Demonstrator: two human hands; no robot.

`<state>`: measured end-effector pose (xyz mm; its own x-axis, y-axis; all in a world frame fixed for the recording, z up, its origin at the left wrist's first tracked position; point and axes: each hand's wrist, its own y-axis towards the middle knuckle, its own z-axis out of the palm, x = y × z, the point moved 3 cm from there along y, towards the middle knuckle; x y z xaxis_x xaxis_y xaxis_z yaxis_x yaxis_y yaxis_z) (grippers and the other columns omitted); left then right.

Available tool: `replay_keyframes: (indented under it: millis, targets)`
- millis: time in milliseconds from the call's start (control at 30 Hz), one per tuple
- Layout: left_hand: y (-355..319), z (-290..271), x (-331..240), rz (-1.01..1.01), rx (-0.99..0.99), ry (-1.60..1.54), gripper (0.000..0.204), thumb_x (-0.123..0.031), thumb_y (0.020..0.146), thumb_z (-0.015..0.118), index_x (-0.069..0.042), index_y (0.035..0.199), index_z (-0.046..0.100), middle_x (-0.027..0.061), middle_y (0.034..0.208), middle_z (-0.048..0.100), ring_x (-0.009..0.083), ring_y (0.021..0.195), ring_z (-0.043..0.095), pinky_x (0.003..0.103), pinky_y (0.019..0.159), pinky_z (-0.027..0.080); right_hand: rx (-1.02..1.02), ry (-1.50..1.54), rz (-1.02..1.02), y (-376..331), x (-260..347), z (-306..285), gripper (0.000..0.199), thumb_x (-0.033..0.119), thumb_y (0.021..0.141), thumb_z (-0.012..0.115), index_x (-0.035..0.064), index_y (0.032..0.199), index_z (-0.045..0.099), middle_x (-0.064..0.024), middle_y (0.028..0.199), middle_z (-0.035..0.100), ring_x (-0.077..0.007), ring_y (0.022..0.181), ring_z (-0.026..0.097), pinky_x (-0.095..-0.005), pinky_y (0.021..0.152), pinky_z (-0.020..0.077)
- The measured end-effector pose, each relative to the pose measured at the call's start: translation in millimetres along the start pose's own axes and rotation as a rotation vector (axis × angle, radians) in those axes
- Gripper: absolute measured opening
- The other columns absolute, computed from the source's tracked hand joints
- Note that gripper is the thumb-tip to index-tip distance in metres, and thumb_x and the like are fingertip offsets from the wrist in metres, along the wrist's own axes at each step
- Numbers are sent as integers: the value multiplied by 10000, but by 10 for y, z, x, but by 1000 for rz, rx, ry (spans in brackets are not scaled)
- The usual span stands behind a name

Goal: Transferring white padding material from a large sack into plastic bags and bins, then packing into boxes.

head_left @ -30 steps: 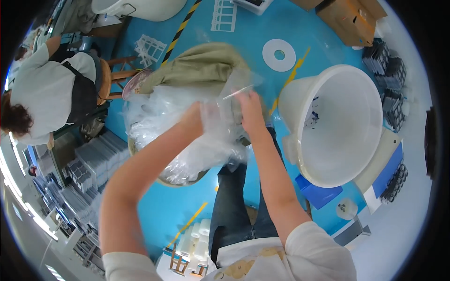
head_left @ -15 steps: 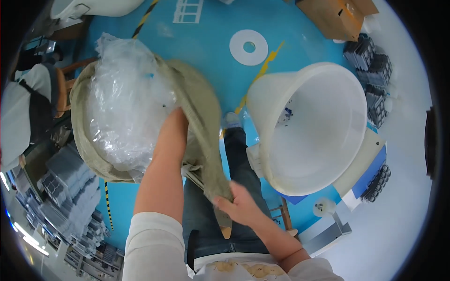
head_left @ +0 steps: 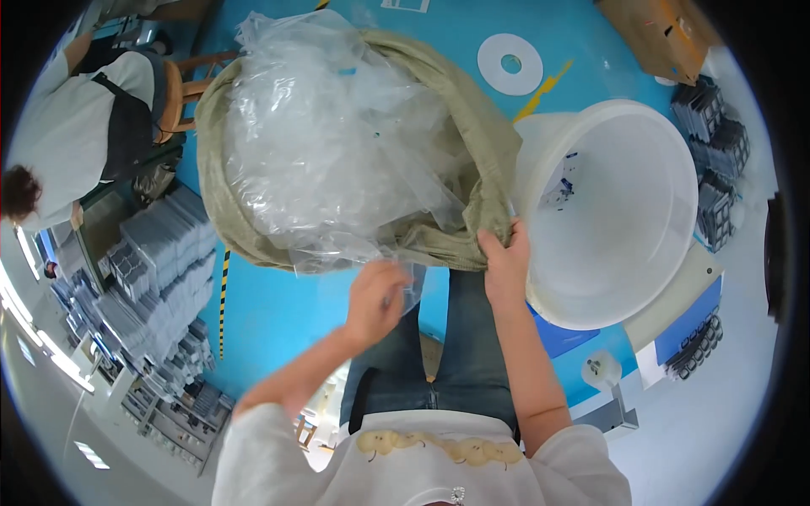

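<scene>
A wide olive woven sack stands before me, its mouth open and heaped with crumpled clear plastic film. At the sack's near edge my left hand is closed, pinching a loose piece of the film that hangs over the rim. My right hand grips the sack's bunched rim at its near right corner, thumb on top. Just right of that hand a large white tub leans with its mouth toward me. Inside it lie a few small dark blue scraps.
A person sits at the left by a wooden chair. Stacked grey trays fill the left side. Beyond the tub are a white ring-shaped disc on the blue floor, a cardboard box, and dark stacked parts by the wall.
My left hand has come out of the sack and now holds film at its near edge. My right hand has moved up and right with the rim. The view has shifted.
</scene>
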<state>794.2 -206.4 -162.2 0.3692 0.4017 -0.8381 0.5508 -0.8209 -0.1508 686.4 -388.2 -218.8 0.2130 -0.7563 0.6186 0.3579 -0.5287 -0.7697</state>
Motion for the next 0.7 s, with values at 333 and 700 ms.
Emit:
replay_keyframes:
  millis: [333,700]
  targets:
    - [-1391,1044,1705,-1519,-550,-1163,464,-314,761,718,-8,966,435,71,735,484,166,617,502,241,485,399,69,-542,70,-350,-772,129,374,108,723,602,-58,1045,508,-128,973,580,-188,885,561,-295,796,433]
    - [-2094,240,2008,-1352,-979,-35,601,-314,708,756,24,1070,416,156,976,546,288,886,585,350,743,485,97,-474,152,-477,-1036,-55,429,105,729,638,-66,1103,512,-122,1010,598,-174,882,576,-289,777,449]
